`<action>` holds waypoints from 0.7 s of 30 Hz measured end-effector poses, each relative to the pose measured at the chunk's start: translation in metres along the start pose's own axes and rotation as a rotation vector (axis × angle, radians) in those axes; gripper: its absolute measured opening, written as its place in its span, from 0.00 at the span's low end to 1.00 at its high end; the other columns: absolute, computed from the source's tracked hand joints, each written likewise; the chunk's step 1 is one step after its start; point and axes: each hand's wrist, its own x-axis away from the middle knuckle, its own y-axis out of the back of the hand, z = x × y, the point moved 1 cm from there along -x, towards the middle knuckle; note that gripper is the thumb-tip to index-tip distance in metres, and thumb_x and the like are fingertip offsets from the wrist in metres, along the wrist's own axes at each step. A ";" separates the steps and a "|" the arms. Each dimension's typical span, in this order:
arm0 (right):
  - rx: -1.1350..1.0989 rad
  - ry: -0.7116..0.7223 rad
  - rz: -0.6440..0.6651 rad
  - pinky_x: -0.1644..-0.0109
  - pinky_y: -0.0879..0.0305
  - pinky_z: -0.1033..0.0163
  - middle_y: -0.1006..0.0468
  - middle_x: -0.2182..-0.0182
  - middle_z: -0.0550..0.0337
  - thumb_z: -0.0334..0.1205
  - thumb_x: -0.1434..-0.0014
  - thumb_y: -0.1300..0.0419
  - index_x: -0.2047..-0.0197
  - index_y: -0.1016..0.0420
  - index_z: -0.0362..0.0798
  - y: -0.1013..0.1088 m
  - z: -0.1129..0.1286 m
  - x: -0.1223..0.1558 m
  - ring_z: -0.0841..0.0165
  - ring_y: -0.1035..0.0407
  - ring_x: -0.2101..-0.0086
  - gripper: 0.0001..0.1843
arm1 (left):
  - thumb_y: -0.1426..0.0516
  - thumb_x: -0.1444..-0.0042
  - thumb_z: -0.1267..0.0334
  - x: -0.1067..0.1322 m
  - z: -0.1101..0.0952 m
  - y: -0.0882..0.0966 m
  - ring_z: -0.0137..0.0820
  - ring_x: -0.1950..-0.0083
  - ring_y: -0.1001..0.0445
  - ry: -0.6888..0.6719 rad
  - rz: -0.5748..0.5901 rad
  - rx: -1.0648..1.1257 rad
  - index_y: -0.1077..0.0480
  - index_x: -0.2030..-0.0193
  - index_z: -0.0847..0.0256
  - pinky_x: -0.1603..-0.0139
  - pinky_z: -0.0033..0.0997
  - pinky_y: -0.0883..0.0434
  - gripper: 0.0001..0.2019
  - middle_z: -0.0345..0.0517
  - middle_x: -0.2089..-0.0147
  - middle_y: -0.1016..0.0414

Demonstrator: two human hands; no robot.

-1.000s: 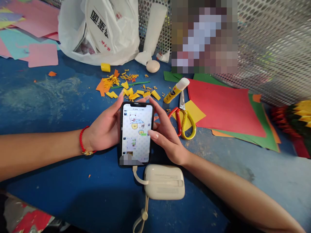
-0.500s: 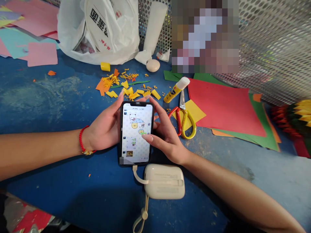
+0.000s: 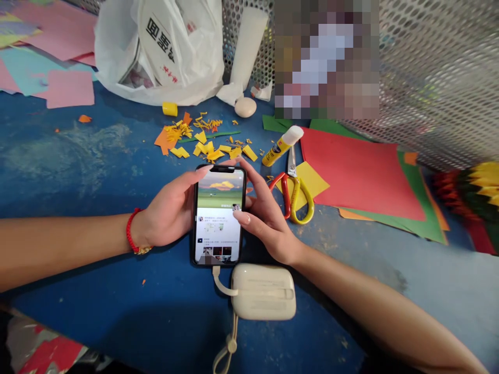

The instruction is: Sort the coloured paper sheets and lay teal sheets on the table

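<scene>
A black-framed smartphone (image 3: pixel 218 228) is held upright to my view between both hands, its lit screen showing a landscape picture above a feed of posts. My left hand (image 3: pixel 168 210) wraps the phone's left edge, thumb at the top corner; a red braided bracelet (image 3: pixel 134 234) circles that wrist. My right hand (image 3: pixel 268 221) grips the right side, its thumb over the screen and its other fingers partly hidden behind the phone. From the phone's lower end a short white cable (image 3: pixel 222 284) runs to a cream power bank (image 3: pixel 264 292) with a strap, lying on the table.
Beyond the phone lie yellow paper scraps (image 3: pixel 210 150), a glue stick (image 3: pixel 283 145) and red-and-yellow scissors (image 3: pixel 294 192). Coloured paper sheets (image 3: pixel 362 174) spread to the right. A white plastic bag (image 3: pixel 125 67) and an egg-shaped object (image 3: pixel 245 107) stand toward the perforated metal panel (image 3: pixel 429 67).
The phone's screen has switched from a chat with cartoon stickers to a picture-topped feed. My left thumb has shifted inward onto the phone's top edge; my right thumb has moved slightly.
</scene>
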 end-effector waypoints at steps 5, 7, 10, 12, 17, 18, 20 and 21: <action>0.003 0.043 -0.002 0.44 0.17 0.49 0.24 0.33 0.52 0.60 0.27 0.40 0.16 0.72 0.60 0.000 -0.002 -0.001 0.57 0.19 0.46 0.53 | 0.42 0.28 0.54 -0.002 0.002 0.004 0.56 0.34 0.21 0.028 -0.020 -0.006 0.32 0.25 0.61 0.30 0.58 0.28 0.28 0.54 0.40 0.17; 0.018 0.038 -0.018 0.44 0.17 0.49 0.24 0.33 0.52 0.62 0.28 0.40 0.16 0.70 0.61 0.000 -0.002 -0.001 0.57 0.18 0.47 0.53 | 0.42 0.26 0.52 -0.002 0.001 0.002 0.55 0.34 0.22 -0.001 -0.011 0.015 0.34 0.24 0.62 0.29 0.58 0.29 0.28 0.54 0.39 0.17; 0.027 0.026 -0.045 0.42 0.18 0.48 0.22 0.35 0.53 0.65 0.28 0.40 0.16 0.71 0.61 -0.002 -0.001 -0.001 0.56 0.20 0.44 0.54 | 0.43 0.24 0.47 -0.001 -0.001 0.000 0.53 0.37 0.20 -0.003 0.025 0.036 0.33 0.25 0.64 0.32 0.55 0.27 0.30 0.54 0.44 0.15; 0.025 0.025 -0.060 0.41 0.18 0.49 0.20 0.38 0.52 0.63 0.28 0.39 0.16 0.72 0.60 -0.004 0.000 -0.001 0.56 0.21 0.42 0.55 | 0.45 0.23 0.44 -0.001 -0.001 0.001 0.52 0.40 0.18 0.021 0.050 0.043 0.31 0.26 0.61 0.36 0.52 0.24 0.29 0.52 0.47 0.13; 0.089 0.050 -0.079 0.40 0.19 0.48 0.17 0.43 0.51 0.59 0.29 0.35 0.16 0.74 0.56 -0.004 0.001 0.001 0.58 0.19 0.47 0.59 | 0.50 0.24 0.35 -0.006 0.000 0.010 0.52 0.36 0.20 0.079 0.030 0.076 0.28 0.27 0.54 0.33 0.52 0.25 0.32 0.49 0.44 0.14; 0.126 0.058 -0.065 0.38 0.20 0.48 0.19 0.40 0.49 0.60 0.30 0.35 0.16 0.77 0.56 -0.004 0.001 0.001 0.57 0.20 0.45 0.61 | 0.52 0.23 0.34 -0.007 0.000 0.011 0.51 0.34 0.21 0.091 0.015 0.087 0.28 0.27 0.54 0.31 0.52 0.25 0.33 0.49 0.43 0.15; 0.238 0.093 -0.038 0.33 0.23 0.46 0.30 0.29 0.45 0.63 0.33 0.33 0.16 0.81 0.56 -0.005 0.002 0.000 0.53 0.27 0.35 0.66 | 0.56 0.22 0.35 -0.009 -0.001 0.013 0.51 0.32 0.22 0.104 -0.013 0.116 0.27 0.27 0.53 0.30 0.52 0.26 0.33 0.48 0.40 0.16; 0.310 0.121 -0.032 0.30 0.26 0.45 0.37 0.24 0.44 0.63 0.34 0.31 0.16 0.82 0.56 -0.007 0.003 -0.001 0.51 0.33 0.29 0.69 | 0.56 0.22 0.36 -0.010 -0.002 0.014 0.50 0.32 0.23 0.102 -0.023 0.131 0.26 0.28 0.53 0.30 0.52 0.26 0.33 0.48 0.39 0.16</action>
